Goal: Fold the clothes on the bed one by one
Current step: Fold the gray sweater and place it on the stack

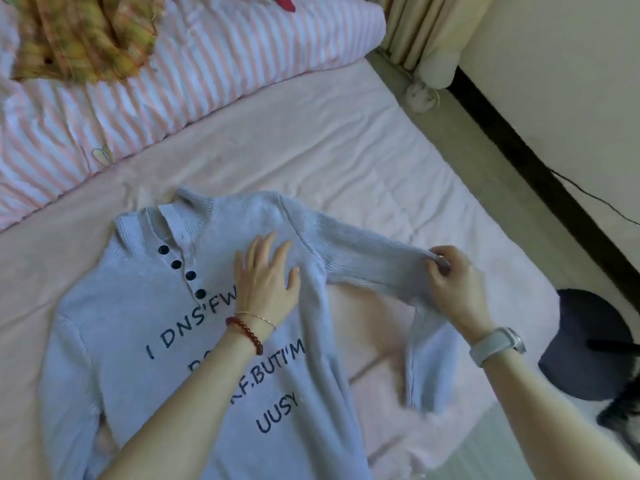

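Now we have the grey sweater (180, 341) lying face up on the pink sheet (346, 150), collar toward the striped quilt (173, 81) and hem running off the near edge of our view. Our left hand (266, 282) lies flat on its chest just beside the buttons, fingers straight and spread, pressing the knit down and gripping nothing. Our right hand (453, 282) pinches the sleeve (363, 261) near its cuff between thumb and curled fingers, lifting it off the sheet so it stretches out from the shoulder, well apart from the body of the sweater. Beyond the collar a broad band of bare sheet runs up to the quilt's edge. To the right the sheet ends at the mattress edge, with a dark round stool (585, 344) just past it. A yellow plaid garment (83, 32) sits heaped on the quilt, far from our hands.
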A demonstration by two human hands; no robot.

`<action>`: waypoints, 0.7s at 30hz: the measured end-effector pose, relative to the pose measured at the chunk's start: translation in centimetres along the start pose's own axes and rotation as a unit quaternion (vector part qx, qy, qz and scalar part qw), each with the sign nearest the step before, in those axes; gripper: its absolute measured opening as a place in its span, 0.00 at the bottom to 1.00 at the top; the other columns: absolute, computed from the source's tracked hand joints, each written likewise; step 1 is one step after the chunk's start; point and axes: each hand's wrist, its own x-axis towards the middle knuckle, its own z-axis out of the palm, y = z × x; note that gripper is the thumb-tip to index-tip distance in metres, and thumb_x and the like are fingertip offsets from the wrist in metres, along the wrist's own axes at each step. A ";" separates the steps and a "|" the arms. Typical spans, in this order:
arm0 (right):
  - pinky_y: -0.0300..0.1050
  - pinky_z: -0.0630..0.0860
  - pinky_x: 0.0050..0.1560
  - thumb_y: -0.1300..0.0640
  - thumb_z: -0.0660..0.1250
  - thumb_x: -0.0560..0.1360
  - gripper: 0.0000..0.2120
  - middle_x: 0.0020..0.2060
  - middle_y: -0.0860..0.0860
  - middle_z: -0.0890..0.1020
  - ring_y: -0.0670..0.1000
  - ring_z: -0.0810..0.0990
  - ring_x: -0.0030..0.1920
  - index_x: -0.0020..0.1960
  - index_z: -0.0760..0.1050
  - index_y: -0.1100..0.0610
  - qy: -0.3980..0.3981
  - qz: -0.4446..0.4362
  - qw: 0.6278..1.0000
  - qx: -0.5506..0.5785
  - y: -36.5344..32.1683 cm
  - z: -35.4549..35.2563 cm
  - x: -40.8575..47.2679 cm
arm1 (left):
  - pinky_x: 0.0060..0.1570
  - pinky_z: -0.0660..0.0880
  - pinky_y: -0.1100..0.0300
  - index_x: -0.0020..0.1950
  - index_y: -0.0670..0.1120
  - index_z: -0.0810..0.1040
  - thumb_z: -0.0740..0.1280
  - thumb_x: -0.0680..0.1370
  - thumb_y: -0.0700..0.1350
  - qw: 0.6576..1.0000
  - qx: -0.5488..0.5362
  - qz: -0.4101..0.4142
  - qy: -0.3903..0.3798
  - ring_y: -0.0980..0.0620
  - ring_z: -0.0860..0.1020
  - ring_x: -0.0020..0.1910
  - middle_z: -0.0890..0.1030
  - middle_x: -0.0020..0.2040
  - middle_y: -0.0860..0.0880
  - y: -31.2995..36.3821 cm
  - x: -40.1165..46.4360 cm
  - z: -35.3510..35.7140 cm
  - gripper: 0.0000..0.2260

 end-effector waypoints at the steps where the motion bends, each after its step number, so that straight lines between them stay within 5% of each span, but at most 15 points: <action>1: 0.45 0.68 0.45 0.58 0.64 0.74 0.08 0.49 0.55 0.81 0.57 0.78 0.50 0.53 0.77 0.56 -0.003 -0.033 0.999 -0.040 -0.4 -1.5 2.0 | 0.68 0.57 0.39 0.69 0.44 0.69 0.64 0.77 0.46 1.000 0.002 0.020 -0.005 0.41 0.61 0.72 0.63 0.73 0.42 0.5 1.9 -0.7 0.21; 7: 0.52 0.62 0.57 0.48 0.67 0.73 0.24 0.62 0.54 0.71 0.57 0.68 0.61 0.68 0.67 0.50 0.034 -0.139 0.951 -0.273 -2.1 -5.3 11.8 | 0.70 0.47 0.42 0.76 0.56 0.51 0.56 0.79 0.57 0.990 0.082 0.062 -0.098 0.48 0.48 0.75 0.52 0.77 0.52 2.6 11.1 -1.5 0.27; 10: 0.50 0.66 0.53 0.52 0.63 0.77 0.17 0.59 0.55 0.73 0.58 0.72 0.58 0.63 0.70 0.56 0.082 -0.023 0.989 -0.117 0.2 -3.6 11.1 | 0.70 0.47 0.42 0.74 0.56 0.56 0.56 0.77 0.60 0.981 0.109 0.072 -0.140 0.49 0.58 0.72 0.67 0.70 0.51 3.8 12.9 0.1 0.27; 13: 0.46 0.67 0.37 0.50 0.58 0.77 0.13 0.40 0.57 0.77 0.59 0.74 0.42 0.38 0.72 0.57 0.026 0.154 0.985 0.067 3.1 -0.2 7.1 | 0.66 0.59 0.49 0.67 0.55 0.68 0.59 0.75 0.63 0.983 0.095 0.067 -0.140 0.49 0.67 0.65 0.71 0.64 0.50 4.8 13.1 1.7 0.23; 15: 0.45 0.71 0.34 0.50 0.58 0.77 0.18 0.34 0.59 0.77 0.59 0.74 0.35 0.33 0.69 0.59 -0.017 0.272 0.938 0.214 4.6 1.3 5.3 | 0.62 0.64 0.52 0.61 0.54 0.71 0.62 0.73 0.63 0.986 0.051 0.052 -0.150 0.50 0.71 0.62 0.73 0.60 0.51 5.4 13.3 2.4 0.21; 17: 0.41 0.75 0.29 0.53 0.60 0.77 0.15 0.34 0.57 0.79 0.53 0.75 0.31 0.35 0.70 0.60 -0.004 0.381 0.825 0.417 4.9 1.7 5.5 | 0.60 0.64 0.54 0.55 0.54 0.73 0.63 0.73 0.62 0.986 0.040 0.047 -0.154 0.50 0.73 0.59 0.76 0.54 0.53 5.9 13.5 2.4 0.16; 21: 0.42 0.78 0.38 0.55 0.64 0.77 0.08 0.39 0.53 0.78 0.51 0.79 0.37 0.44 0.71 0.59 0.047 0.411 0.701 0.581 4.4 0.8 8.9 | 0.56 0.61 0.56 0.41 0.53 0.77 0.66 0.75 0.53 0.996 -0.059 0.043 -0.049 0.48 0.75 0.54 0.81 0.45 0.53 6.7 13.3 1.4 0.05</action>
